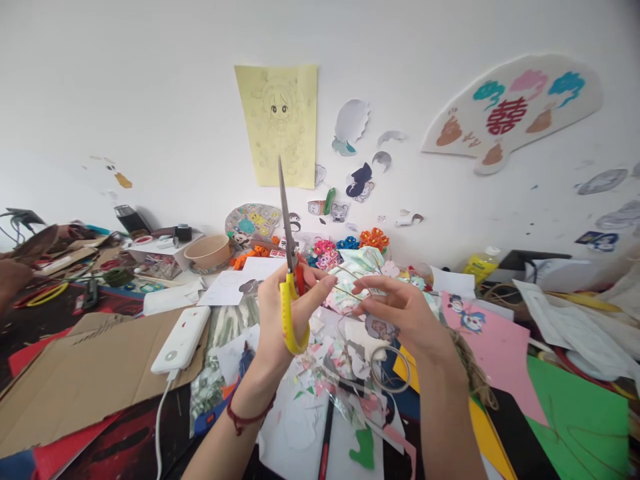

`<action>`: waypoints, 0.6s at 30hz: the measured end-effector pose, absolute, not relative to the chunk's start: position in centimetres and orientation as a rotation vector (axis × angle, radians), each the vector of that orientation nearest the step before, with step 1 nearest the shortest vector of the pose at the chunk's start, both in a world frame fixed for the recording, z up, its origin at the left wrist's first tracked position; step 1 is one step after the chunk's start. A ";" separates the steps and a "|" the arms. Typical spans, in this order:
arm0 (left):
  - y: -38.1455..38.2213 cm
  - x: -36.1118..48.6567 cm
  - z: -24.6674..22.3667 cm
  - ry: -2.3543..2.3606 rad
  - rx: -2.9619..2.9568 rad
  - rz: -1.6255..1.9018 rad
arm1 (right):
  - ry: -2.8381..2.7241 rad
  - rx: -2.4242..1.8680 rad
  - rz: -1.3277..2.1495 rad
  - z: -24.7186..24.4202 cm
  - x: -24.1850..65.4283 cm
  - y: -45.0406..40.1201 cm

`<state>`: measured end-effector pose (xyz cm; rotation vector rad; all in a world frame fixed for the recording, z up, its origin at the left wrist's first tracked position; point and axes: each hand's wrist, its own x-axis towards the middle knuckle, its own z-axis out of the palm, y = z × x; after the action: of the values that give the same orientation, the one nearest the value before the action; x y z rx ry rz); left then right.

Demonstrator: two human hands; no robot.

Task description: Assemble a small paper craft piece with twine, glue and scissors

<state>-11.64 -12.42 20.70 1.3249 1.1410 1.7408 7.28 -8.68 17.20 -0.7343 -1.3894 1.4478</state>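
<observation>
Yellow-and-red handled scissors (289, 307) are in my left hand (287, 303), blades pointing up toward the yellow drawing on the wall. The thumb and index finger of that hand also pinch one end of a thin brown cord (345, 291). My right hand (395, 310) is to the right, its thumb and fingertips closed on the cord's other side. The cord spans the small gap between both hands. Behind the fingers lies a pale, shiny patterned bundle (363, 263). Paper scraps (320, 360) lie below the hands.
A white power strip (181, 340) rests on cardboard (100, 367) at left. Pink paper (493, 347) and green paper (580, 420) lie at right. A tan bowl (207, 252) stands behind. Part of another person's hand (13, 283) shows at the left edge.
</observation>
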 end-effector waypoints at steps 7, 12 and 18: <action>-12.3 -12.3 21.0 1.072 1.285 1.762 | -1.401 -0.655 1.546 17.6 7.2 -8.7; -11.9 -12.5 20.9 1.026 1.295 1.755 | -1.414 -0.639 1.558 17.6 7.2 -8.8; -12.5 -12.7 20.0 1.076 1.271 1.780 | -1.337 -0.701 1.372 17.5 6.8 -8.9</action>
<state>-12.73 -12.48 20.02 1.2709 1.0759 1.7801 6.81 -8.91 17.51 -0.7006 -1.3370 1.3723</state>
